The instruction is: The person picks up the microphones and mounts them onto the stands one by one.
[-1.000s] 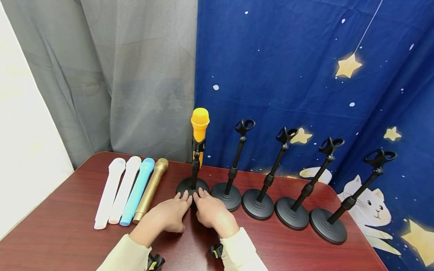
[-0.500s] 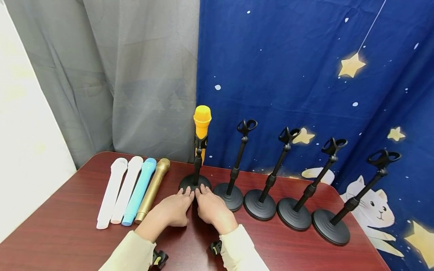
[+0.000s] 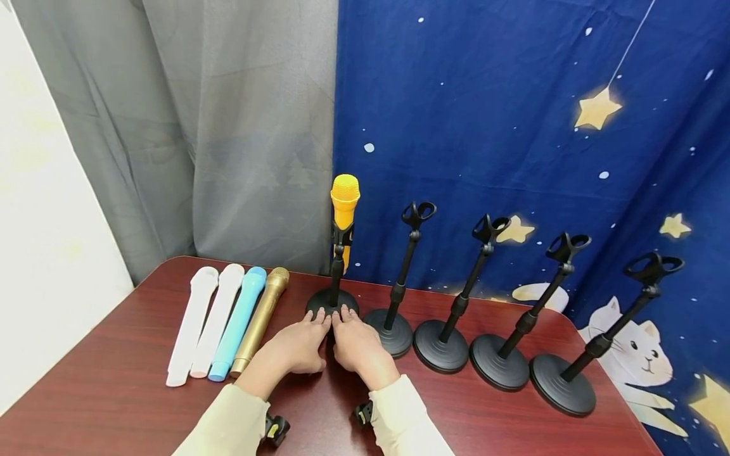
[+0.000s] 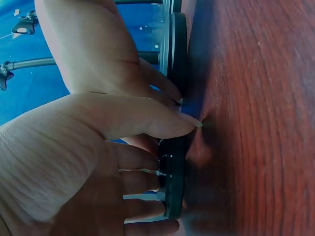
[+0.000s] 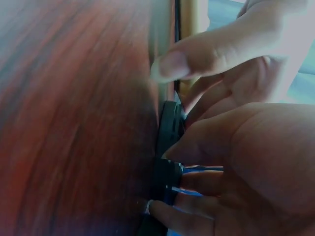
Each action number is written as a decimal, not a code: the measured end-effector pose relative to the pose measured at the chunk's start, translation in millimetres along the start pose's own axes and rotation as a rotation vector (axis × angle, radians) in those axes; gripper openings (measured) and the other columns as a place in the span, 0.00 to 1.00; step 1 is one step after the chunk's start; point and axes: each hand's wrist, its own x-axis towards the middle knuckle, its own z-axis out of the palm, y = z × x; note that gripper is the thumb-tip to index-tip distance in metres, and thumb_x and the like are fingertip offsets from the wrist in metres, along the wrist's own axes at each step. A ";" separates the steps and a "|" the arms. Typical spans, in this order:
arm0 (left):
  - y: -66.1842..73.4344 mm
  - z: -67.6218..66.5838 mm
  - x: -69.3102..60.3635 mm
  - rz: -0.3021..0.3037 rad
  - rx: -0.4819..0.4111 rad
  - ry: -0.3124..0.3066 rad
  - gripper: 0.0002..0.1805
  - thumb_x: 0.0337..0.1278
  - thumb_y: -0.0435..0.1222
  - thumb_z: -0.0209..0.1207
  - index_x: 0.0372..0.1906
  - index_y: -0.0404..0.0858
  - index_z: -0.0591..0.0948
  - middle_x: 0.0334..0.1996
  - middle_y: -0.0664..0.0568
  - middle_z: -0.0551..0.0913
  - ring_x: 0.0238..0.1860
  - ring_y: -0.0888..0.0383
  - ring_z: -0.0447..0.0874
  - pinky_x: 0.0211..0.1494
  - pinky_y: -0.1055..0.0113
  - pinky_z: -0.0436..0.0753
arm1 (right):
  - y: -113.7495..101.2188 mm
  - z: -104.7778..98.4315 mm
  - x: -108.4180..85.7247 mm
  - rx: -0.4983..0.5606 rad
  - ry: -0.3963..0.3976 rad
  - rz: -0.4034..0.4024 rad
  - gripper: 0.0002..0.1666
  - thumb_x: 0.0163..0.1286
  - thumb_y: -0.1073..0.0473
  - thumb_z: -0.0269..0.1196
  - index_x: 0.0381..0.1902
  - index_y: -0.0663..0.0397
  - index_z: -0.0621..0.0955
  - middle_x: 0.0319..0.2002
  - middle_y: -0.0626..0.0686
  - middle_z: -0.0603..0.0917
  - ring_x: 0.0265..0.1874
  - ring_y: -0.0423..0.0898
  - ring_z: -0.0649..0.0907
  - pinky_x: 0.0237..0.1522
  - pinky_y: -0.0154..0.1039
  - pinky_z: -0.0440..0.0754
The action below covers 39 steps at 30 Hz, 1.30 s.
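Observation:
A yellow microphone (image 3: 345, 197) stands upright in the clip of the leftmost black stand, whose round base (image 3: 319, 299) rests on the table. On the near edge of that base lie the fingertips of the left hand (image 3: 296, 345) and, close beside it, the right hand (image 3: 360, 348), fingers fairly straight. In the left wrist view the left hand (image 4: 98, 142) has its fingers against the base rim (image 4: 173, 191), thumb near the tabletop. The right wrist view shows the right hand (image 5: 246, 162) touching the dark base (image 5: 169, 128).
Left of the hands lie two white microphones (image 3: 194, 323) (image 3: 218, 320), a blue one (image 3: 239, 323) and a gold one (image 3: 261, 322), side by side. Several empty black stands (image 3: 441, 345) form a row on the right. Grey (image 3: 262, 126) and blue (image 3: 485, 95) curtains hang behind the table (image 3: 114, 373).
The yellow microphone's stand has shifted slightly away from the person, towards the curtain, with both hands following at its base. The whole view has drifted a little.

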 end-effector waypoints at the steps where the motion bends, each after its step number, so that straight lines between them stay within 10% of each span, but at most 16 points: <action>1: 0.0 0.5 0.9 0.001 -0.005 0.000 0.47 0.49 0.38 0.71 0.74 0.27 0.65 0.76 0.31 0.60 0.77 0.32 0.58 0.75 0.45 0.68 | 0.2 -0.2 0.4 -0.005 0.001 0.005 0.35 0.72 0.56 0.61 0.75 0.54 0.69 0.76 0.57 0.67 0.76 0.51 0.69 0.71 0.48 0.74; 17: -3.3 9.5 2.9 0.006 0.011 0.027 0.46 0.52 0.40 0.68 0.75 0.27 0.63 0.77 0.31 0.60 0.77 0.32 0.58 0.75 0.44 0.69 | -8.2 5.5 1.9 -0.042 -0.022 0.064 0.38 0.72 0.51 0.62 0.77 0.53 0.66 0.78 0.55 0.64 0.77 0.49 0.67 0.72 0.44 0.72; 30: 5.0 2.6 -1.8 0.023 0.030 0.066 0.40 0.53 0.39 0.69 0.70 0.25 0.70 0.74 0.29 0.64 0.77 0.32 0.58 0.77 0.37 0.60 | 2.4 -19.3 -20.3 0.170 0.021 -0.042 0.35 0.71 0.50 0.64 0.73 0.52 0.71 0.75 0.59 0.68 0.69 0.54 0.77 0.65 0.51 0.79; 39: 14.2 -16.8 -10.4 0.058 0.074 0.266 0.21 0.51 0.31 0.71 0.51 0.29 0.83 0.57 0.35 0.82 0.58 0.37 0.82 0.60 0.45 0.82 | 9.3 -50.3 -36.8 0.236 0.107 -0.053 0.29 0.73 0.47 0.63 0.69 0.48 0.76 0.69 0.52 0.78 0.66 0.50 0.80 0.64 0.54 0.80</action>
